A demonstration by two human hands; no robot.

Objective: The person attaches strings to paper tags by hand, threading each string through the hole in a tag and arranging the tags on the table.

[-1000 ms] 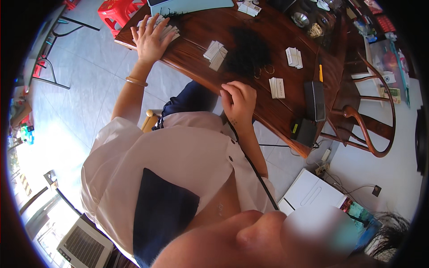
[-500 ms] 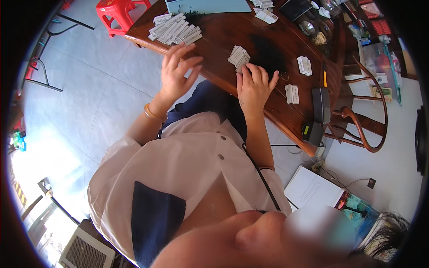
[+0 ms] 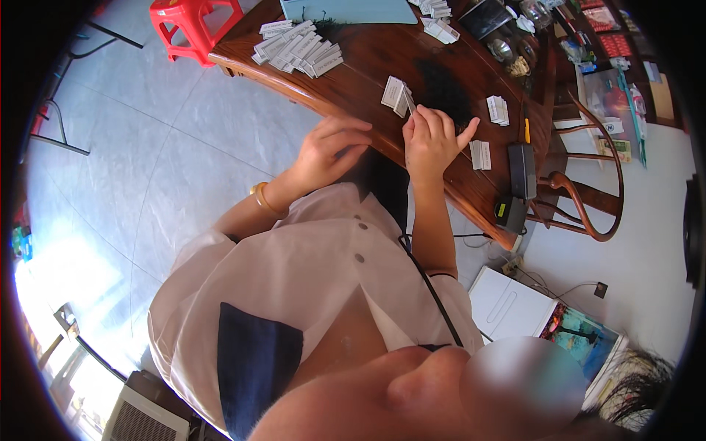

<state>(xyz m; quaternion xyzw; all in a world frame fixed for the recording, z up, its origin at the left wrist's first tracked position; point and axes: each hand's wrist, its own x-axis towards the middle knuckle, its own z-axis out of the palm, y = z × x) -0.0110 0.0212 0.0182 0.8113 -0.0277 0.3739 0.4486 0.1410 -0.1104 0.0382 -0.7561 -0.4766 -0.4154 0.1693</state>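
My right hand is over the table's front edge, thumb and fingertips closed on the edge of a slim white printed card. That card stands up beside a small stack of similar cards. A loose dark bundle of thin black strands lies just beyond my right fingers. My left hand is in the air before the table edge, fingers stretched toward my right hand and slightly apart, nothing visible in them. A larger fanned heap of white cards lies at the table's far left.
The brown wooden table also holds smaller card stacks, a light blue board, a yellow-handled tool and a dark case. A red stool is at far left, a wooden chair at right.
My left hand has come down and right, away from the large card heap. My right hand has drawn slightly back, tilting a card up from the small stack.
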